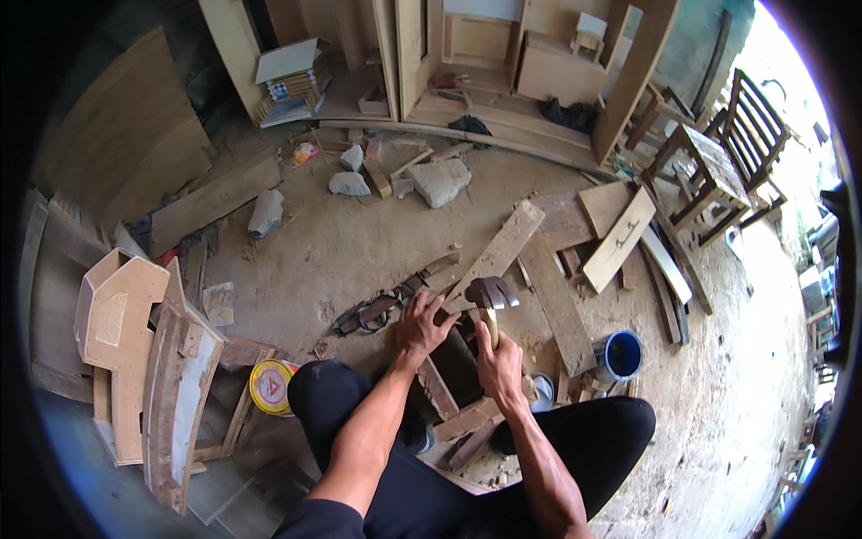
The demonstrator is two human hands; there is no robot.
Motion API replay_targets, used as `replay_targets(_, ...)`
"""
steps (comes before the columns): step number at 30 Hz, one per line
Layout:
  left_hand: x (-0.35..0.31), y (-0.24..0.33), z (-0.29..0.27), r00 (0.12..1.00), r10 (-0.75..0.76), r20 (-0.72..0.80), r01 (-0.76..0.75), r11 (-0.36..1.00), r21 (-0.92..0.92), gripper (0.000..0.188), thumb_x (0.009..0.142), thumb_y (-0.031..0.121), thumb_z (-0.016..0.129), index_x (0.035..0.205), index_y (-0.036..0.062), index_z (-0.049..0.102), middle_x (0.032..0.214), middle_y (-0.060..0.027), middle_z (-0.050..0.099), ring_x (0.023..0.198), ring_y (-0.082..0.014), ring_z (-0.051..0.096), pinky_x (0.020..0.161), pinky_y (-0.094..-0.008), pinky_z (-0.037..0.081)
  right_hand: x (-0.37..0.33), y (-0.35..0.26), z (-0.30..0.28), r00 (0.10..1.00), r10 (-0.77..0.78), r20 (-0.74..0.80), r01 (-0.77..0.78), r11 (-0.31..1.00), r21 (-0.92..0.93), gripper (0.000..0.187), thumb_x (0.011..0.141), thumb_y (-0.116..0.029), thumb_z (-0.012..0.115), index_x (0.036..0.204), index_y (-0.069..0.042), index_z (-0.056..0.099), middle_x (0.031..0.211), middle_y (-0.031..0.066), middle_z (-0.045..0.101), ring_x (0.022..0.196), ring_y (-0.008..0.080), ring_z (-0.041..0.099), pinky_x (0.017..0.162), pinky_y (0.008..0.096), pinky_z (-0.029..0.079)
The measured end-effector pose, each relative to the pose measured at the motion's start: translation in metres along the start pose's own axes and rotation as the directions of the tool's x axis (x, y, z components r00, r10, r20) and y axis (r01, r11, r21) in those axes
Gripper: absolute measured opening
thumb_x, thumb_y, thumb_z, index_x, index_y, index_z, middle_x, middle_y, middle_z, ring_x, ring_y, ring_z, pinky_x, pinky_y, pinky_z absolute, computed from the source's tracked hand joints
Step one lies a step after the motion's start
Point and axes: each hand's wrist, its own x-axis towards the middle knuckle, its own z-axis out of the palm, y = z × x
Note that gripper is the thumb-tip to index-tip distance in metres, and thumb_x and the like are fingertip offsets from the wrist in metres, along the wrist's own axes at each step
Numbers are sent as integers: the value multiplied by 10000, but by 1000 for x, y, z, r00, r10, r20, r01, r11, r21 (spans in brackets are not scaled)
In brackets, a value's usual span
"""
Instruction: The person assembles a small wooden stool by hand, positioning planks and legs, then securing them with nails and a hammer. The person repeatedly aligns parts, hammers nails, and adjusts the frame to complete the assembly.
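My right hand (500, 366) is closed around the light wooden handle of a claw hammer (489, 293), its dark head raised over the work. Beside it my left hand (422, 329) has bent fingers gripping the far left corner of a small wooden frame (437, 388) between my legs. What its fingertips press on is partly hidden. A pale plank (505, 247) runs away from that corner toward the far right. Left of the plank, a dark tool with a strap or cord (382, 308) lies on the ground.
A blue bucket (620, 356) and loose boards (561, 301) lie to the right, with a wooden chair (718, 166) farther off. Rocks (441, 181) sit ahead, before a large wooden cabinet (485, 112). At left are a yellow-lidded can (271, 387) and wooden furniture parts (126, 314).
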Motion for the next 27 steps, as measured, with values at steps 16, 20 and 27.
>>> replay_targets(16,-6,-10,-11,993,-95,72,97,995,-23,508,787,502,661,1099,102,634,1122,-111,578,1027,-338,556,871,-437,473,3,-30,8,995,-94,46,97,993,-71,378,910,-313,583,854,59,616,650,291,557,638,437,617,576,450,462)
replay_targets(20,-5,-15,-8,995,-87,47,88,996,-29,509,794,494,667,1090,80,643,1138,-131,582,1030,-347,575,848,-439,489,-4,-55,-16,975,-216,-51,222,945,240,307,976,-273,514,813,-27,597,566,-16,520,471,37,440,405,225,314)
replay_targets(27,-10,-16,0,997,-72,3,72,994,-84,473,783,480,678,1082,115,640,1091,-102,577,993,-336,563,847,-448,470,-10,-33,1,884,-438,-163,453,889,67,344,942,-270,530,734,2,564,569,48,523,539,204,538,512,336,405)
